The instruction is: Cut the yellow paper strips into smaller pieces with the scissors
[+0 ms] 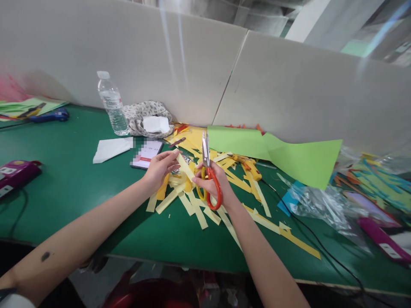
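Note:
Between my two hands stretches a short pale yellow strip (185, 167). My left hand (162, 167) pinches its upper left end. The fingertips of my right hand (213, 182) touch its lower right end, and the same hand holds scissors (214, 188) with one red and one yellow handle. The scissor blades point up, away from me, and look nearly closed. Beneath and around both hands lie many loose yellow strips (168, 202). A yellow glue gun (250, 167) rests among them, right of my right hand.
A green table (128, 231) holds a water bottle (112, 105), spotted cloth (149, 112), white tissue (112, 148) and phone (146, 155) at left. Green paper (298, 158), clear plastic (324, 207) and a black cable (298, 218) lie right. Grey partition (144, 55) behind.

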`<state>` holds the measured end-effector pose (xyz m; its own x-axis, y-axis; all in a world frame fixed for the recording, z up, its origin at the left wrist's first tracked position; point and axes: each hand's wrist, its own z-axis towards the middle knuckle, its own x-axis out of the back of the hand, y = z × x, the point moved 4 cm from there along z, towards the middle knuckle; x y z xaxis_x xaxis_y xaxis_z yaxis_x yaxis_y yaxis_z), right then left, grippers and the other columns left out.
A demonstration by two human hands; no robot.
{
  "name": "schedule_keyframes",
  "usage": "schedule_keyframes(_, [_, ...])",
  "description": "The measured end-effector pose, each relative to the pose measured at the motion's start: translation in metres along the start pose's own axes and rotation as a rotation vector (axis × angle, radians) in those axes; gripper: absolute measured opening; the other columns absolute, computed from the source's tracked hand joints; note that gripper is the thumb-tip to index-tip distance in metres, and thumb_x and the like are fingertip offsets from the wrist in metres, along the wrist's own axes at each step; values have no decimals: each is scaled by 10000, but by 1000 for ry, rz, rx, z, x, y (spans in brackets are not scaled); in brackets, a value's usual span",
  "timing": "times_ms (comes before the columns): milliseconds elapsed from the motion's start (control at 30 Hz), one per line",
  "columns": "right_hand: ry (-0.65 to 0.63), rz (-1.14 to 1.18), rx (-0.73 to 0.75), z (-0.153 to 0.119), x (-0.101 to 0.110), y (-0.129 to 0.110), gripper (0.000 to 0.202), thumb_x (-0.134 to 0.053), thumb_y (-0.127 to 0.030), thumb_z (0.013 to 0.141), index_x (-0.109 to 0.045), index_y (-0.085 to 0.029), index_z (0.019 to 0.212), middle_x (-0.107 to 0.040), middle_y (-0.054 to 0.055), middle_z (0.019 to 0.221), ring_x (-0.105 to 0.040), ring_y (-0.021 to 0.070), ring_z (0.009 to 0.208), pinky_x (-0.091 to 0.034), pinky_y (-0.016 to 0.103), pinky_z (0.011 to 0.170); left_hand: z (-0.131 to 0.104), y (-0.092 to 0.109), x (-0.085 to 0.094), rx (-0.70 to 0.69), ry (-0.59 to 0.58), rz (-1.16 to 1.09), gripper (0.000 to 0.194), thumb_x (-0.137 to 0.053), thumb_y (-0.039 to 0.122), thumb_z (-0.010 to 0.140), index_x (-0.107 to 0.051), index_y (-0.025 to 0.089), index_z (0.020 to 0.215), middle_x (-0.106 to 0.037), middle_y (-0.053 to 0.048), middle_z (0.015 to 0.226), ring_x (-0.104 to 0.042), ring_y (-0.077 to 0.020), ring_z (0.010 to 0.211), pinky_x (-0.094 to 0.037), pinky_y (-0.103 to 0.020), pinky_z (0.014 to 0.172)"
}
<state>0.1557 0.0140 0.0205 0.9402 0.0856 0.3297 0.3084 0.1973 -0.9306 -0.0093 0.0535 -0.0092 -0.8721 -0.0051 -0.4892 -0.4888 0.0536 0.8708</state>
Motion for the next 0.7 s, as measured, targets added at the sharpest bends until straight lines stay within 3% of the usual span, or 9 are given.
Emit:
schedule_keyframes(200, [186,62,-8,6,11,7,280,-654,-259,604,-495,-216,831,-582,-36,661,-581,140,593,-516,314,595,0,2,1,12,27,-48,239,-737,350,634,-662,152,746,-630,-10,710,-595,-92,641,-512,-199,602])
schedule_keyframes(300, [242,105,-8,8,16,10,292,-649,-249,597,-490,-215,840,-577,-39,654,-570,135,585,-508,300,568,0,2,1,25,26,-51,235,-741,347,631,-633,148,694,-589,12,631,-547,-70,549,-501,-189,550])
schedule_keyframes(400, [269,101,5,8,17,11,290,-641,-243,607,-484,-217,849,-578,-43,652,-566,129,575,-505,301,570,1,1,-1,96,-7,-91,223,-734,328,647,-603,147,643,-545,32,548,-496,-52,459,-499,-184,519])
schedule_keyframes(500, [306,67,13,8,18,11,279,-636,-242,624,-482,-221,856,-582,-42,662,-577,129,578,-509,305,584,1,0,-3,166,-36,-113,208,-693,320,691,-604,140,637,-587,7,571,-537,-65,473,-509,-188,533])
schedule_keyframes(700, [366,106,1,6,22,10,330,-656,-408,671,-477,-221,874,-616,-16,704,-628,161,655,-522,313,618,-2,2,-6,107,-96,-64,275,-645,411,714,-603,153,632,-626,-17,587,-602,-104,542,-509,-216,573])
